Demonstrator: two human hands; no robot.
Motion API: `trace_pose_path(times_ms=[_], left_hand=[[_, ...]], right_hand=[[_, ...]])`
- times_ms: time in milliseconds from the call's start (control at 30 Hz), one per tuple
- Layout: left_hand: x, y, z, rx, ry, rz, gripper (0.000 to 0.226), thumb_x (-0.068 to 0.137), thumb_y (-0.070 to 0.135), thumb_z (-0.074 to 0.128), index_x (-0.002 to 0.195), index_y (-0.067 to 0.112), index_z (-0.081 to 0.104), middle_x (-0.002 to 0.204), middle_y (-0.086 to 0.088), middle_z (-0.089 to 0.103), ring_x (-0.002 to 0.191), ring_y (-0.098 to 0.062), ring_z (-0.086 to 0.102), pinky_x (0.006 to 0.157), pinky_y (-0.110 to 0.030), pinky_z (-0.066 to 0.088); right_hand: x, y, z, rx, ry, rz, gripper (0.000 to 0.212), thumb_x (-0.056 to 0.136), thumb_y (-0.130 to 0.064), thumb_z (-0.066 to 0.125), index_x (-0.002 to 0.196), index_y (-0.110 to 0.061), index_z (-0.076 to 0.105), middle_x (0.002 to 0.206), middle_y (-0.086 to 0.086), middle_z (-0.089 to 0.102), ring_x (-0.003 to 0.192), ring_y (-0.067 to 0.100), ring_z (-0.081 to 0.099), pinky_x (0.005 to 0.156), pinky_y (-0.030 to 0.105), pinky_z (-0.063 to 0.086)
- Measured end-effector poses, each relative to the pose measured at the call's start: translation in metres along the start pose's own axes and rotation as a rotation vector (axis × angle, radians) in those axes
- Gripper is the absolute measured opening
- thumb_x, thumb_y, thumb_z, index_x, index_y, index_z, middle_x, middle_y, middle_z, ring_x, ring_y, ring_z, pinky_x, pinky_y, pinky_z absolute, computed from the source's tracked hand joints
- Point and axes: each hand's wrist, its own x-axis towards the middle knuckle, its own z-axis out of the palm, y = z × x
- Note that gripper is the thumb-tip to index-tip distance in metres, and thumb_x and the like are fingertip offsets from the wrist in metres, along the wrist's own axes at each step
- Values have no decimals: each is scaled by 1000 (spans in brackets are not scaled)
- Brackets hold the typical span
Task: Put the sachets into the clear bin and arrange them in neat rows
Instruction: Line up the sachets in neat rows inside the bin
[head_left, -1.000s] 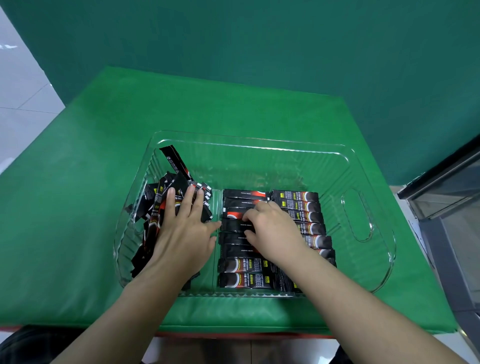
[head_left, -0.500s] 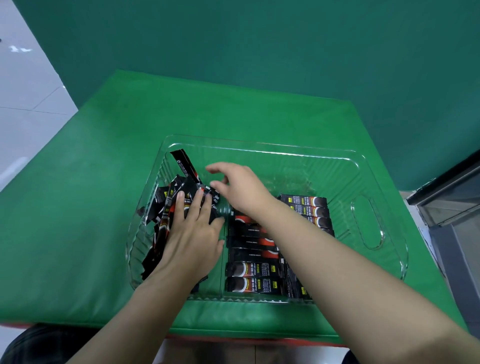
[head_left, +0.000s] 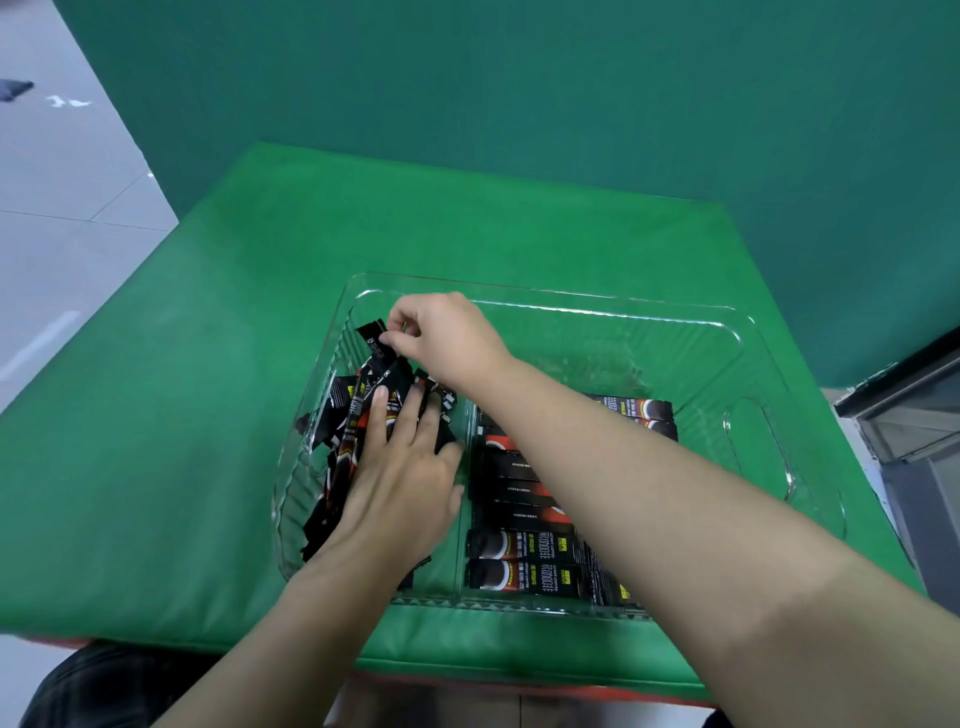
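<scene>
Green padded table cover (head_left: 171, 415) carries a clear ribbed plastic bin (head_left: 758, 415) near its front edge. Inside the bin, right half: neat rows of black stick sachets (head_left: 524, 564), lying crosswise. Left half: loose heap of black sachets (head_left: 343, 441). Left hand (head_left: 400, 493) rests flat on the heap, fingers straight. Right hand (head_left: 447, 338), at the bin's far-left corner, pinches one upright black sachet (head_left: 379, 345) between thumb and fingertips.

The clear bin (head_left: 769, 431) sits on the worktop (head_left: 156, 467). Inside, a loose sachet heap (head_left: 343, 415) lies left; stacked sachet rows (head_left: 524, 561) lie right.
</scene>
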Motion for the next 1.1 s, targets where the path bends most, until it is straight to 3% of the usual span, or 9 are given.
trace_pose_path(times_ms=[133, 233, 333, 433, 500, 633, 800, 1000, 1100], left_hand=[[-1, 0, -1, 12, -7, -19, 39, 67, 40, 77, 98, 18, 74, 130, -27, 55, 133, -42, 40, 110, -60, 5], [-3, 1, -4, 30, 10, -24, 41, 82, 42, 63, 117, 20, 67, 145, -25, 39, 142, -40, 22, 110, -57, -13], [-3, 1, -7, 37, -49, -24, 40, 77, 42, 68, 110, 20, 71, 140, -24, 46, 139, -40, 30, 110, -56, -13], [-2, 1, -8, 56, -15, 2, 41, 80, 43, 66, 114, 21, 69, 142, -23, 43, 140, -39, 27, 109, -54, -18], [-3, 1, -11, 52, 23, -6, 42, 84, 44, 60, 120, 23, 65, 146, -22, 37, 143, -38, 20, 108, -53, -22], [-2, 4, -8, 37, 6, 28, 49, 95, 45, 42, 140, 24, 45, 157, -19, 12, 146, -35, -5, 100, -52, -32], [-2, 2, -9, 55, -13, -3, 41, 84, 43, 61, 119, 22, 66, 146, -22, 38, 143, -37, 20, 107, -53, -23], [1, 1, -2, 41, -51, 31, 40, 65, 40, 80, 99, 19, 75, 130, -25, 55, 131, -41, 42, 111, -54, -7], [0, 1, -2, 52, -8, 19, 41, 67, 41, 78, 101, 19, 74, 131, -25, 54, 133, -41, 40, 111, -54, -9]], right_hand=[[-18, 16, -8, 31, 193, -116, 13, 88, -21, 65, 87, -8, 67, 82, 4, 68, 70, 20, 56, 68, 32, 47], [-44, 31, -22, 73, 303, -113, 13, 88, -19, 64, 89, -6, 67, 80, -4, 60, 67, 9, 50, 61, 20, 38], [-71, 40, -32, 185, 363, -25, 9, 87, -13, 65, 92, -6, 67, 82, -6, 62, 72, 4, 52, 62, 12, 38], [-94, 46, -40, 158, 279, 104, 8, 89, -15, 62, 94, -10, 61, 85, -5, 61, 77, 11, 55, 65, 21, 40], [-107, 50, -44, 88, 184, 121, 11, 91, -17, 60, 101, -13, 62, 91, -9, 58, 86, 8, 51, 73, 17, 34], [-126, 56, -44, -15, -69, 86, 20, 93, -20, 58, 110, -15, 67, 102, -5, 63, 94, 9, 53, 86, 21, 38], [-137, 53, -30, -129, -313, 34, 23, 94, -24, 56, 112, -17, 67, 110, 0, 65, 107, 18, 52, 96, 32, 39], [-138, 50, -22, -358, -318, -12, 41, 91, -34, 58, 130, -21, 53, 123, -1, 54, 117, 20, 40, 98, 36, 34], [-143, 51, -21, -396, -321, -29, 41, 90, -38, 58, 128, -23, 53, 122, -3, 54, 116, 19, 40, 94, 34, 33]])
